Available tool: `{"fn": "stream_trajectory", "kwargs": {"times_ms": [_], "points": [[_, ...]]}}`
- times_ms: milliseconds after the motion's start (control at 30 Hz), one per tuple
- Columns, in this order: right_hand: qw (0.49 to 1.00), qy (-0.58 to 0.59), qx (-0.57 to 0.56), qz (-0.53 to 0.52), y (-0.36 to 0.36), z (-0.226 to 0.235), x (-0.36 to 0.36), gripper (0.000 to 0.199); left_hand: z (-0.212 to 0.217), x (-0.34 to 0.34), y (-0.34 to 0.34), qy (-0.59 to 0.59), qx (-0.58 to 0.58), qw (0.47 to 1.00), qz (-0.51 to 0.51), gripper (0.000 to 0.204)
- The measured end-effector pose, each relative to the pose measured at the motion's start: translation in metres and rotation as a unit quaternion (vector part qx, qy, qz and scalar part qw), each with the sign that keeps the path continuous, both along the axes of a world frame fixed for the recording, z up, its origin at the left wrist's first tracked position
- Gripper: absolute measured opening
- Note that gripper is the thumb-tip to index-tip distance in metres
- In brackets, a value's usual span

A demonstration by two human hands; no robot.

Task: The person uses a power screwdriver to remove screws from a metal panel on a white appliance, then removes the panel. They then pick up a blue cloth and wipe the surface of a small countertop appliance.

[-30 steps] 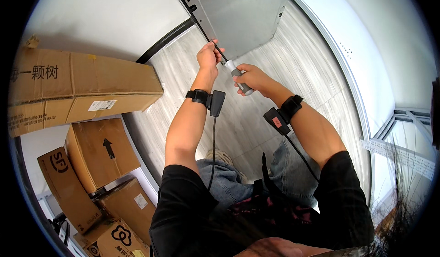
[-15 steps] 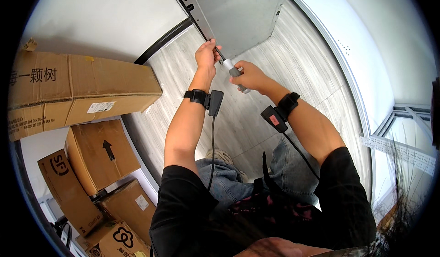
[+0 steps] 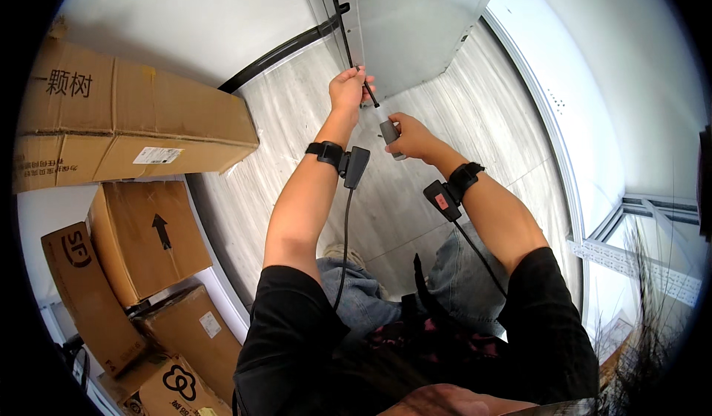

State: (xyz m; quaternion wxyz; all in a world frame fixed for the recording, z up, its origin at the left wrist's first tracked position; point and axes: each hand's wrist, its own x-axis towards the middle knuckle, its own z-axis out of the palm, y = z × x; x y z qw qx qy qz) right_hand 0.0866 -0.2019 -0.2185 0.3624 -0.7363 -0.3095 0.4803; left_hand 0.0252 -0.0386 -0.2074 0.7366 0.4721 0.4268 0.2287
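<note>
My left hand (image 3: 348, 90) is closed around a thin black rod (image 3: 373, 97), at the lower end of a tall grey metal panel (image 3: 400, 30). The rod runs along the panel's left edge, where a dark strip with several black fittings also shows. Just to the right and nearer me, my right hand (image 3: 412, 137) is wrapped round a grey cylindrical tool (image 3: 390, 136) with a pale front end. That front end points up toward the rod's lower tip. Whether the two touch is hard to make out. My fingers hide part of the rod.
Large cardboard boxes (image 3: 185, 119) are stacked at the left, with a smaller box (image 3: 152, 230) below. Wood-look floor (image 3: 512, 119) lies under my arms. A white wall (image 3: 208, 15) rises behind, and a white frame (image 3: 549, 119) curves along the right. Cables hang from both wrist-worn devices (image 3: 354, 166).
The view has shifted slightly, so the panel sits further right and the boxes further left. Both hands stay by the panel with the same holds; the tool's pale front end shows less.
</note>
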Motion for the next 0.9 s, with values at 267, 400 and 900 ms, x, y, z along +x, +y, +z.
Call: {"fn": "stream_trajectory", "kwargs": {"times_ms": [267,400,900], "points": [[0.995,-0.078,-0.059,0.024,0.011,0.007,-0.012,0.060,-0.007,-0.002,0.006,0.009,0.018,1.000,0.015,0.012],[0.996,0.059,-0.066,-0.009,0.007,0.005,-0.010,0.052,-0.003,0.000,0.002,-0.002,0.011,1.000,0.018,0.011],[0.995,0.090,-0.045,-0.001,0.004,0.005,-0.007,0.050,-0.002,0.004,0.002,0.000,0.013,1.000,0.026,0.012]]}}
